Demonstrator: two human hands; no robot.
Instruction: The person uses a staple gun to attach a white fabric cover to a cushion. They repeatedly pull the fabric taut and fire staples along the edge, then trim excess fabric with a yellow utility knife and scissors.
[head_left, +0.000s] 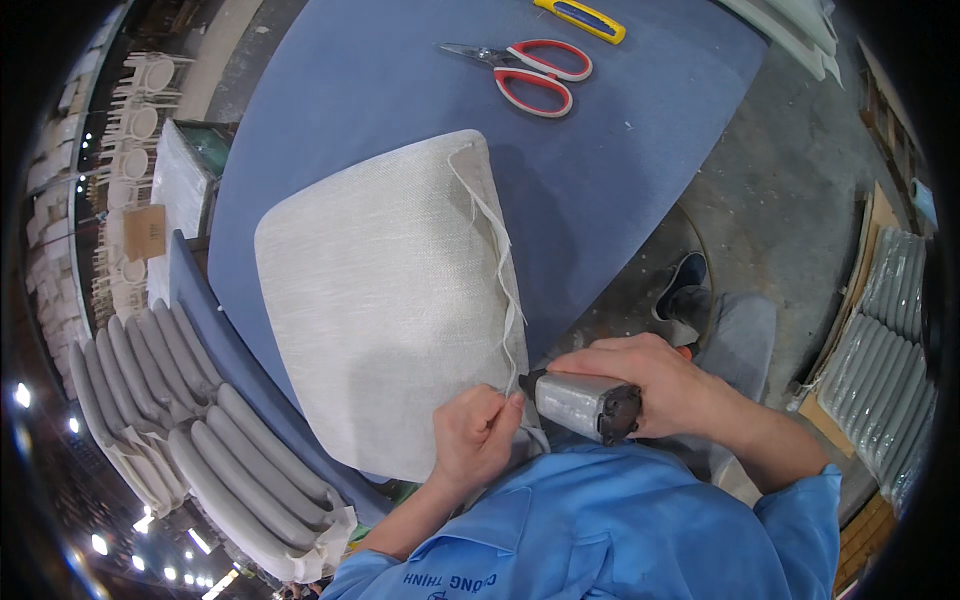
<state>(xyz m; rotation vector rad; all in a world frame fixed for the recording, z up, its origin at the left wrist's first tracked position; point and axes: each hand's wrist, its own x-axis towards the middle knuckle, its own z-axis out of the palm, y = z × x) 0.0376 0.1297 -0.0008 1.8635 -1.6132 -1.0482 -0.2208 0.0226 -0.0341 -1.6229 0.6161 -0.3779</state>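
Observation:
A chair seat pad (385,300) covered in light grey woven fabric stands tilted on the blue table, close to my body. Along its right side runs a loose, frayed fabric edge (500,250). My left hand (475,435) is closed in a pinch on that edge at the pad's near right corner. My right hand (665,385) grips a pneumatic staple gun (585,402) with a silver body and a black end cap. The gun's dark nose points left, at the pad's edge right beside my left fingertips. Whether it touches is too small to tell.
On the blue table (330,70) lie scissors (540,75) with red and white handles and a yellow-handled tool (585,18). Stacked grey padded pieces (250,470) stand at the left. Plastic-wrapped grey pieces (885,330) are at the right. An air hose (712,260) runs near my foot.

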